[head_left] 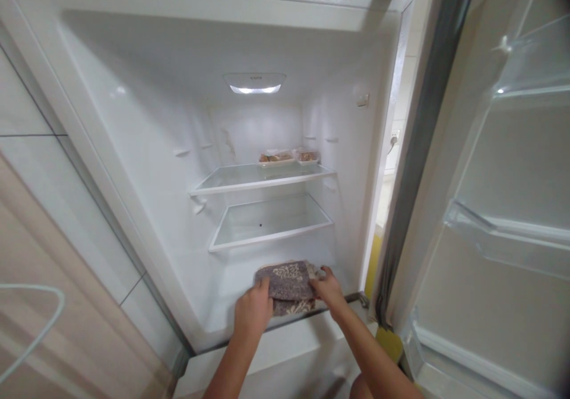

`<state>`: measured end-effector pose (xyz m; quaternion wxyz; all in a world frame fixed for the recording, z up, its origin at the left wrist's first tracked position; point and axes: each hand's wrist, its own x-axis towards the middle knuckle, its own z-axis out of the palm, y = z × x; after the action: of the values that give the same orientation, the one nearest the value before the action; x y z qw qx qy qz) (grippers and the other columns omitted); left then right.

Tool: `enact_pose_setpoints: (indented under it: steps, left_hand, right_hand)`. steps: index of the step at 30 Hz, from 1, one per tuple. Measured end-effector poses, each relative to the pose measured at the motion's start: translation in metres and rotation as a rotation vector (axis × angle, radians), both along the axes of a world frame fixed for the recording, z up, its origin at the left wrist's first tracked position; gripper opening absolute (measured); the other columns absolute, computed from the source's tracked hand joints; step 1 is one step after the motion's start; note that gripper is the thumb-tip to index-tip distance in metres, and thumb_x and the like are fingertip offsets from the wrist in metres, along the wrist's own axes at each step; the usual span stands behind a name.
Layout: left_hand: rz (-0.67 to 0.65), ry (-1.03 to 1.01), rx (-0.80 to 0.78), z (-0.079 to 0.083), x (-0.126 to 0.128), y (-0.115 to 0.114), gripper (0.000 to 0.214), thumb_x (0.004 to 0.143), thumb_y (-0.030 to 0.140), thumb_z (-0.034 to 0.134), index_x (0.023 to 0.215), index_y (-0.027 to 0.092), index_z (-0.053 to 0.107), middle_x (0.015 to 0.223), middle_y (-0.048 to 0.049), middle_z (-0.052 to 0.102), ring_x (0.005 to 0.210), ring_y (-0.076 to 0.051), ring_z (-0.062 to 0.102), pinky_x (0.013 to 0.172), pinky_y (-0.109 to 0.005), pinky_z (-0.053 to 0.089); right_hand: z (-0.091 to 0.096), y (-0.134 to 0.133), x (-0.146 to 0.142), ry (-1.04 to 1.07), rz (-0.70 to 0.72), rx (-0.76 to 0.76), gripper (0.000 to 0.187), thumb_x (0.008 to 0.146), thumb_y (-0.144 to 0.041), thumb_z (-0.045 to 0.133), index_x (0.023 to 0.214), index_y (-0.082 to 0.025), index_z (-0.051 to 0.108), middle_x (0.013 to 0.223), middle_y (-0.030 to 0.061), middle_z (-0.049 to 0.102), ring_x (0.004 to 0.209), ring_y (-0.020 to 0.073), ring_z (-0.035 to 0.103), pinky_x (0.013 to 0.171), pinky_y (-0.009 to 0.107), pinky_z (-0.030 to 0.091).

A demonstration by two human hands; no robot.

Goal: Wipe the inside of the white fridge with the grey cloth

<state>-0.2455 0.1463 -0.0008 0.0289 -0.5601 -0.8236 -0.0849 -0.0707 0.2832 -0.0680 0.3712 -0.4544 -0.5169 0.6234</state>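
A folded grey cloth (288, 280) with a pale pattern lies on the bottom floor of an open white fridge (133, 126). My left hand (253, 310) grips the cloth's near left edge with its fingers curled over it. My right hand (328, 289) holds the cloth's right edge, fingers closed on it. Both forearms reach in from the lower edge of the view.
Two glass shelves (267, 233) sit above the cloth; the upper one (249, 179) carries two shallow food trays (276, 158) at the back. The open fridge door (512, 209) with clear bins stands at the right. A pale wall panel (53, 256) is at the left.
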Motion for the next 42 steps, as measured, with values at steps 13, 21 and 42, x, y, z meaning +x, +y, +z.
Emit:
enact_pose_setpoints:
  steps: [13,21,42]
  left_hand:
    - [0.082,0.167,0.012,-0.036,-0.019,-0.038,0.052,0.084,0.004,0.045,0.133,0.011,0.059,0.112,-0.0156,0.070,0.106,-0.029,0.068,0.090,-0.038,0.055]
    - [-0.228,0.066,0.011,-0.053,-0.032,-0.022,0.084,0.074,-0.009,0.031,0.148,0.025,0.050,0.160,-0.0098,0.046,0.150,-0.030,0.038,0.121,-0.050,0.038]
    - [-0.100,0.051,0.335,-0.111,-0.038,-0.044,0.070,0.080,0.014,0.049,0.150,0.015,0.045,0.158,-0.0171,0.046,0.147,-0.034,0.043,0.120,-0.055,0.039]
  right_hand:
    - [0.011,-0.018,-0.029,-0.222,-0.027,0.127,0.045,0.069,-0.038,0.066,0.111,-0.022,0.065,0.095,0.0067,0.076,0.097,0.0277,0.070,0.094,0.040,0.052]
    - [0.023,-0.002,-0.048,-0.329,-0.011,0.207,0.070,0.070,-0.035,0.068,0.135,-0.013,0.055,0.121,0.0143,0.073,0.116,0.0287,0.067,0.104,0.039,0.047]
    - [0.026,-0.100,-0.094,-0.584,0.344,0.760,0.053,0.091,-0.028,0.047,0.143,-0.020,0.058,0.151,0.0157,0.054,0.145,0.0357,0.042,0.124,0.058,0.017]
